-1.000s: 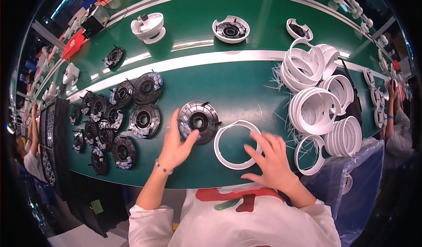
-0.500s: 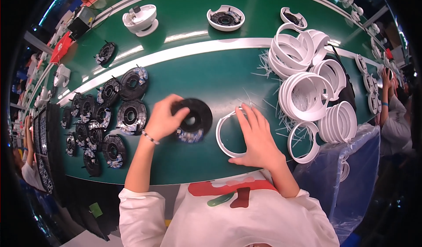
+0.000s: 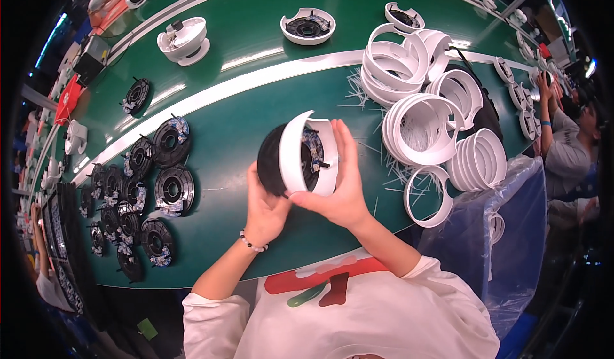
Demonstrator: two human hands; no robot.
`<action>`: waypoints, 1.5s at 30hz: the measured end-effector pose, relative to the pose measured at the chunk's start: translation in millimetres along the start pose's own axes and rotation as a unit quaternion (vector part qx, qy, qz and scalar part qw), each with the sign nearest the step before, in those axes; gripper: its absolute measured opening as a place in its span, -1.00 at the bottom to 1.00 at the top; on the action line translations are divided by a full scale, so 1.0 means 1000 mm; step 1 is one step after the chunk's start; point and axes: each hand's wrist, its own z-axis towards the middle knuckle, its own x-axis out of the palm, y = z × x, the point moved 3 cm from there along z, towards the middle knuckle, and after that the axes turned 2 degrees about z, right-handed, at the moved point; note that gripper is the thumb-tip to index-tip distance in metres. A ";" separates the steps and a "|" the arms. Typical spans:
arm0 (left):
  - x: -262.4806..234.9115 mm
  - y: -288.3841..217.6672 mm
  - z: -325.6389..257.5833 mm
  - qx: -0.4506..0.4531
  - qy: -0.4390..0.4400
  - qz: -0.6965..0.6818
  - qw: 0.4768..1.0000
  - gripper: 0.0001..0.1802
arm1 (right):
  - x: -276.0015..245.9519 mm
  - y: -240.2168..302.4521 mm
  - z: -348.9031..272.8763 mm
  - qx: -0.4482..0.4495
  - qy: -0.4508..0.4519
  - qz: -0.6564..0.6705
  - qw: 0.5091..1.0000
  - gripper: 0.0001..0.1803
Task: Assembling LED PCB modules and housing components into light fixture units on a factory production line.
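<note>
Bare green table (image 3: 268, 244) lies in front of and beneath both raised hands, with open passage to the near edge. To the left, black round parts (image 3: 153, 186) crowd the surface in a cluster. To the right, stacked white rings (image 3: 435, 122) and one loose ring (image 3: 428, 196) block the way. Scattered thin white strips (image 3: 384, 167) litter the gap between.

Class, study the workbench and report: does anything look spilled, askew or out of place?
Yes. Thin white plastic strands lie scattered loose over the green bench around the white rings, like litter. The ring stacks lean and overlap unevenly. The black discs at the left lie in a fairly tidy cluster.
</note>
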 end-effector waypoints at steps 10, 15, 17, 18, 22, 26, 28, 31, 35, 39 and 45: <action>-0.013 -0.005 0.009 -0.246 -0.021 -0.362 0.899 -0.38 | 0.020 0.021 -0.008 -0.049 0.132 -0.230 0.963 0.33; -0.005 -0.011 0.012 -0.228 -0.041 -0.359 0.904 -0.42 | 0.025 0.023 -0.003 -0.107 0.149 -0.274 0.944 0.28; -0.006 -0.013 0.013 -0.219 -0.051 -0.358 0.906 -0.31 | 0.027 0.023 0.000 -0.136 0.149 -0.283 0.938 0.23; -0.008 -0.011 0.012 -0.218 -0.026 -0.370 0.902 -0.24 | 0.026 0.024 0.002 -0.136 0.152 -0.282 0.937 0.23; -0.018 -0.009 0.010 -0.229 0.039 -0.387 0.892 -0.07 | 0.027 0.035 0.007 -0.127 0.202 -0.317 0.918 0.22; -0.018 -0.015 0.008 -0.221 0.057 -0.371 0.900 -0.06 | 0.026 0.041 0.013 -0.123 0.257 -0.326 0.901 0.21; -0.016 -0.014 0.006 -0.208 0.041 -0.388 0.897 -0.19 | 0.027 0.041 0.014 -0.124 0.264 -0.317 0.902 0.22; -0.011 -0.022 0.009 -0.179 0.009 -0.363 0.914 -0.35 | 0.031 0.038 0.010 -0.111 0.212 -0.320 0.917 0.21; -0.012 -0.025 0.021 -0.201 -0.019 -0.317 0.927 -0.39 | 0.026 0.019 0.002 -0.097 0.143 -0.283 0.944 0.24; -0.051 -0.045 0.082 -0.201 -0.077 -0.300 0.929 -0.47 | 0.016 0.027 -0.006 -0.149 0.091 -0.266 0.948 0.12; -0.165 -0.076 0.179 -0.176 -0.132 -0.003 0.976 -0.55 | -0.083 0.082 -0.056 -0.252 -0.075 -0.330 0.907 -0.89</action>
